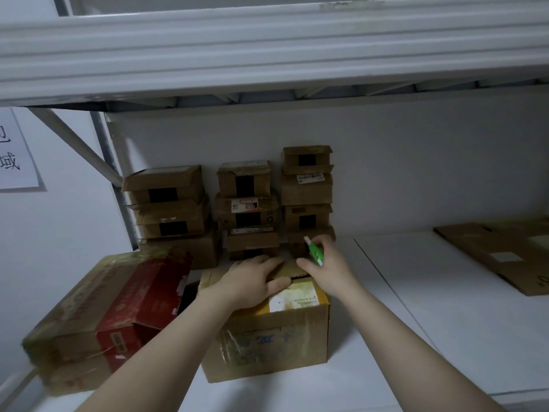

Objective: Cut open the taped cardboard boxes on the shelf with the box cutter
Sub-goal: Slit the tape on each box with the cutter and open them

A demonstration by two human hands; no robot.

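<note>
A brown cardboard box (267,337) with clear tape and a yellow-white label stands on the white shelf in front of me. My left hand (252,281) lies flat on its top, fingers spread toward the far edge. My right hand (323,266) grips a green box cutter (315,251) at the far right corner of the box top, its white tip pointing up and away. A dark gap shows along the top seam between my two hands.
Three stacks of small taped boxes (246,209) stand against the back wall. A larger taped box with a red carton (118,307) lies to the left. Flattened cardboard (505,251) lies at the right. The upper shelf beam (267,55) hangs overhead.
</note>
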